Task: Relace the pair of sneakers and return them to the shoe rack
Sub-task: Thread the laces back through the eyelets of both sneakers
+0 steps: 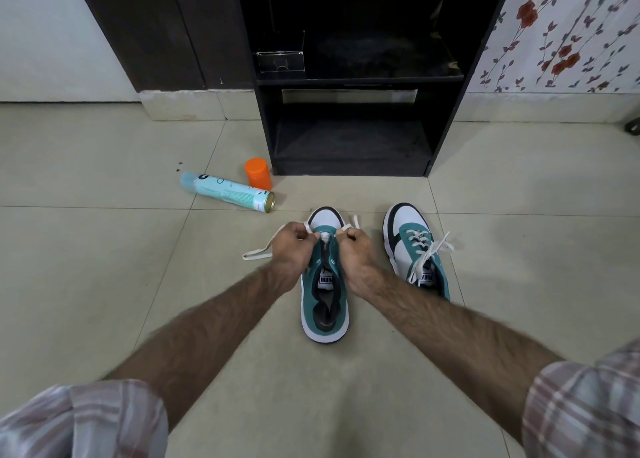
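Two sneakers in teal, white and black, with white laces, are seen on pale beige floor tiles. A dark brown-black shoe rack, an orange cap, a light-blue spray can, red-flowered wallpaper and plaid sleeves are shown.

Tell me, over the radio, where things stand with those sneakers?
Left hand and right hand each pinch the white lace at the near sneaker. Other sneaker laced. Shoe rack unobstructed.
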